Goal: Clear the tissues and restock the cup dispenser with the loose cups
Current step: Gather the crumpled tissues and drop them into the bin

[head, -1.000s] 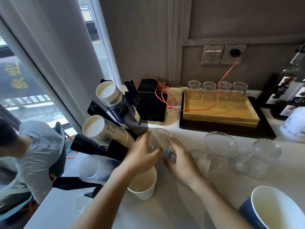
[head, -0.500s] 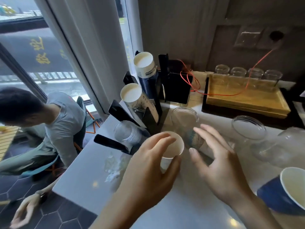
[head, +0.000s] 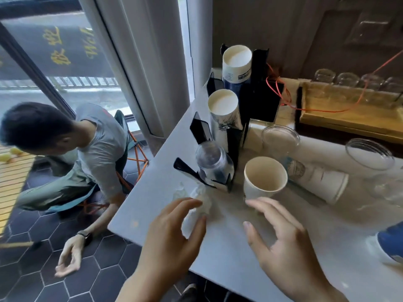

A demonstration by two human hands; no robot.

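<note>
A crumpled white tissue (head: 197, 211) lies near the counter's front left corner, and my left hand (head: 172, 236) has finger and thumb closed around it. A white paper cup (head: 265, 178) stands upright beside the black cup dispenser (head: 237, 147). My right hand (head: 283, 243) hovers just in front of that cup, fingers spread, holding nothing. The dispenser holds two paper cup stacks (head: 222, 104) and a clear plastic stack (head: 210, 159). Loose on the counter are a clear cup (head: 281, 138) and a paper cup sleeve (head: 318, 178) on its side.
More clear cups (head: 369, 153) and a blue paper cup (head: 392, 241) sit at the right. A wooden tray (head: 349, 118) with glasses and an orange cable (head: 281, 92) are at the back. A person (head: 91, 147) crouches on the floor left of the counter edge (head: 139, 197).
My left hand has let go of the white paper cup, which now stands on the counter, and has moved down and left onto the tissue. My right hand has drawn back.
</note>
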